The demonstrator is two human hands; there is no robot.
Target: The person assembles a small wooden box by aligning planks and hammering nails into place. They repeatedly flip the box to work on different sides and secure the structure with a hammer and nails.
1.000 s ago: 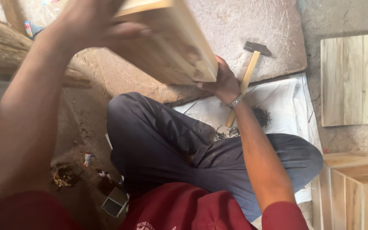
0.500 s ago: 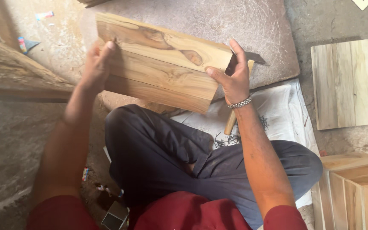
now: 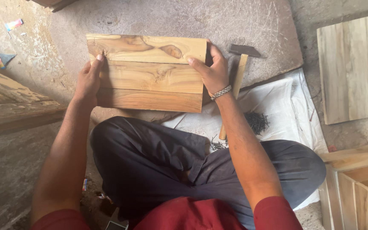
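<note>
1. A weathered timber (image 3: 9,106) is seen at the far left, lying on the floor.
2. The left hand (image 3: 88,81) is pressed flat against the left end of the wooden panel (image 3: 150,74), fingers spread.
3. The panel, made of three joined boards, is held above the lap, over a grey slab (image 3: 171,17).
4. The right hand (image 3: 211,70) is clasped around the panel's right edge.
5. A hammer (image 3: 239,68) lies just right of it, nails (image 3: 256,121) nearby on white cloth (image 3: 277,106).
6. A plank board (image 3: 354,68) lies at the far right.
</note>
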